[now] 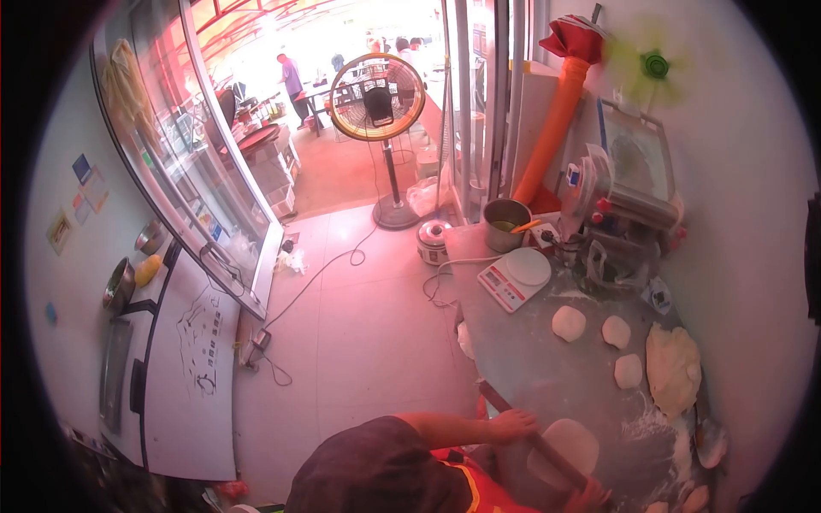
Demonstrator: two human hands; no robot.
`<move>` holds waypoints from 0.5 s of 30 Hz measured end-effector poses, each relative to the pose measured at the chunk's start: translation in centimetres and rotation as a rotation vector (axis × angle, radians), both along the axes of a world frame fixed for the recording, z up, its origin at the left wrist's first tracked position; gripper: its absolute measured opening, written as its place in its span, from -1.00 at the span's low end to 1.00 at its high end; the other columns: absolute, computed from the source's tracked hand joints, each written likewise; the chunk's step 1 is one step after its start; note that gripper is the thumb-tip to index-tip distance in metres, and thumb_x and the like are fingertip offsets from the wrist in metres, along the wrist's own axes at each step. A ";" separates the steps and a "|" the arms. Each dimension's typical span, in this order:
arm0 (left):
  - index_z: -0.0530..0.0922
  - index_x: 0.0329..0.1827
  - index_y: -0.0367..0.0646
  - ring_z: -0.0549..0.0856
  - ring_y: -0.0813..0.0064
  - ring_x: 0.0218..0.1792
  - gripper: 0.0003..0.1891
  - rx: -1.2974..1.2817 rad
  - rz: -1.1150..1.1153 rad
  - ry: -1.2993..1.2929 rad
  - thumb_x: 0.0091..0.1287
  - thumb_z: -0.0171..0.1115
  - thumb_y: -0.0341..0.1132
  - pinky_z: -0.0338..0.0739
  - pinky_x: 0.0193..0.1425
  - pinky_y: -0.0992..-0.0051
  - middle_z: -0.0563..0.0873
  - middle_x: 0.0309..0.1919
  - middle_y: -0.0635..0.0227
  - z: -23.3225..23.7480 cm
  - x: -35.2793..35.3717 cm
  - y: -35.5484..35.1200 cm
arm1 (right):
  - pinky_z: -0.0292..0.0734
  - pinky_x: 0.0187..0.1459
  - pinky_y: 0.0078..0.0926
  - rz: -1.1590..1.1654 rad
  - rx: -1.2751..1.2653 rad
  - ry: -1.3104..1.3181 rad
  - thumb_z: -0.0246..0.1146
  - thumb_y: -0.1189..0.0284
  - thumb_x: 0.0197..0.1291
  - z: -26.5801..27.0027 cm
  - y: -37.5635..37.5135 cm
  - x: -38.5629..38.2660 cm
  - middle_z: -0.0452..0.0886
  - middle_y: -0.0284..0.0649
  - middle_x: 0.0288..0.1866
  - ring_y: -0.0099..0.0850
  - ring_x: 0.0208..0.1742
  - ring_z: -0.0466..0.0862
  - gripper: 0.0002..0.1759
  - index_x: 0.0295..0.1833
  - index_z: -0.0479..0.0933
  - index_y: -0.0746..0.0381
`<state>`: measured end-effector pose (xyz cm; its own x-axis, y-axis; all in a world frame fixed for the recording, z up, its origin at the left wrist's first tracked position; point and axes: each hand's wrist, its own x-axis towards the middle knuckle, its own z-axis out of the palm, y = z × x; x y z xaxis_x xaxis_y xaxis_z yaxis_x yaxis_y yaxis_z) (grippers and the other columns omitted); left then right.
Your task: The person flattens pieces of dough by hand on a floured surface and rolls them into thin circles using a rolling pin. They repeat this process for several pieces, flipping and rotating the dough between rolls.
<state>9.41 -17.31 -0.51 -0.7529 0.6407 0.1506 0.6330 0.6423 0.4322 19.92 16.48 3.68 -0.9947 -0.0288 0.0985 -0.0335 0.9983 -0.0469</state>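
Observation:
A dark rolling pin (556,460) lies slantwise across a flattened round of dough (575,438) on the grey work table. My left hand (513,425) grips the pin toward its upper end. Near the lower end, my right hand (588,497) is closed on the same pin, partly cut off by the frame's bottom. Farther up the table sit smaller dough pieces: one (569,323), another (616,332) and a third (628,371). A large lump of dough (671,369) rests at the table's right side, with loose flour below it.
A digital scale (515,279) and a metal pot (506,226) stand at the table's far end, beside a plastic bag (611,263). A standing fan (378,98) is at the doorway, its cable (321,286) trailing over the floor. A white cabinet (192,376) stands left.

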 end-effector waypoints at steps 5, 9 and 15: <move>0.41 0.26 -0.14 0.39 0.21 0.41 -0.50 0.009 0.092 -0.021 0.27 0.26 -0.20 0.20 0.50 0.17 0.48 0.28 0.18 0.2 0.7 -1.1 | 0.07 0.46 0.14 -0.001 -0.074 0.010 0.28 0.29 0.28 0.0 -0.2 -0.1 0.56 -0.14 0.22 -0.10 0.30 0.48 -0.53 0.28 0.49 0.16; 0.31 0.44 -0.15 0.26 0.25 0.53 -0.42 -0.126 0.200 -0.013 0.42 0.11 -0.09 -0.07 0.63 0.11 0.37 0.45 0.20 1.3 1.5 -2.6 | 0.13 0.43 0.10 -0.011 -0.198 0.108 0.20 0.25 0.34 2.1 -1.6 0.1 0.53 0.00 0.23 0.00 0.31 0.45 -0.53 0.29 0.46 0.23; 0.26 0.50 -0.17 0.23 0.31 0.54 -0.37 -0.185 0.233 0.075 0.49 0.01 0.01 -0.13 0.64 0.09 0.33 0.50 0.23 1.3 -0.2 -1.9 | 0.19 0.40 0.11 -0.105 -0.083 0.171 0.09 0.21 0.45 0.2 -1.9 -0.4 0.50 0.06 0.30 0.03 0.33 0.44 -0.48 0.38 0.40 0.27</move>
<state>9.25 -19.18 0.80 -0.8740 0.4738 0.1082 0.4852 0.8375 0.2515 19.55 14.55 3.92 -0.9606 0.0892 0.2634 0.0559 0.9898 -0.1314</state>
